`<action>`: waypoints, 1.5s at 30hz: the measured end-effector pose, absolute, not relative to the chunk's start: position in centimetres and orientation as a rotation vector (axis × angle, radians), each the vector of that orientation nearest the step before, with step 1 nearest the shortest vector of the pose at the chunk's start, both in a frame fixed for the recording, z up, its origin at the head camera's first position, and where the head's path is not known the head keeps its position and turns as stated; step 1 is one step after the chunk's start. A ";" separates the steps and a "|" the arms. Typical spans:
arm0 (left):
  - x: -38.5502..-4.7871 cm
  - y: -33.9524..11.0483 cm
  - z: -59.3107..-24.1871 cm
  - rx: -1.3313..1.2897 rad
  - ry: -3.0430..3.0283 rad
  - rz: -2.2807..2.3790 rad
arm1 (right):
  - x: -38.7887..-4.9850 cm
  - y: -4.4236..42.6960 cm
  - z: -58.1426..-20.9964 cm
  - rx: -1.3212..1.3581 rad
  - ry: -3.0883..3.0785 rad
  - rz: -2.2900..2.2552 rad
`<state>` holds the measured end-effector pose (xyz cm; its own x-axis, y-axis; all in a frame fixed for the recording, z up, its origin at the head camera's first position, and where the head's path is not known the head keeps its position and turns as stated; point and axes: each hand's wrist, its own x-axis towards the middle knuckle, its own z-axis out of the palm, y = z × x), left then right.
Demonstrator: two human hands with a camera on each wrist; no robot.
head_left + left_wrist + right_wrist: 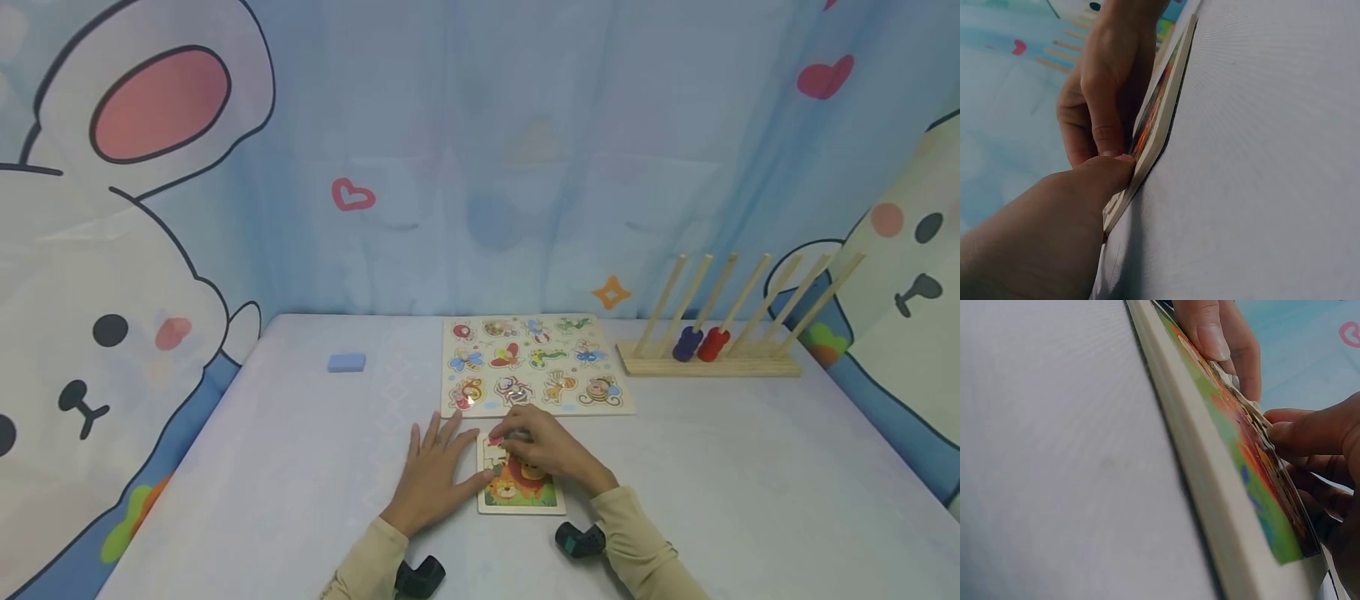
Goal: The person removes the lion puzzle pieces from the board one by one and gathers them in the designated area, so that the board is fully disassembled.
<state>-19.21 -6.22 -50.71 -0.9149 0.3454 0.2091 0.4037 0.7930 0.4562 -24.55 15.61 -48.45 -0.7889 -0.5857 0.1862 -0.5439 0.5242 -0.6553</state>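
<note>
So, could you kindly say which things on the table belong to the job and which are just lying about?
In use:
lion puzzle, touched by left hand and right hand

Lying about:
picture board
peg rack
blue beads
red beads
blue block

A: Surface?
B: Pale table (300, 475), filling the lower middle of the head view.
A: Lying on it?
B: Blue block (347, 363), left of centre. Bug-picture board (537, 367), flat, just below centre.
A: Right side?
B: Wooden peg rack (660, 367), base down, close to the board; can't tell if touching.
A: Lower down?
B: Lion puzzle (517, 489), flat, lower centre, narrow strip of table between it and the board.
</note>
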 end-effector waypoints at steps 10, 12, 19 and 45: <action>-19.2 -6.3 -50.4 -0.615 -2.872 -0.771 | -24.7 15.8 -48.5 -0.970 2.658 -1.212; -19.2 -6.3 -50.4 -0.613 -2.873 -0.774 | -24.7 16.0 -48.6 -0.960 2.655 -1.246; -19.0 -6.3 -50.4 -0.601 -2.871 -0.787 | -24.1 17.3 -47.6 -0.820 2.631 -1.368; -18.9 -6.2 -50.4 -0.585 -2.872 -0.801 | -22.5 26.1 -49.4 -0.590 2.959 -1.279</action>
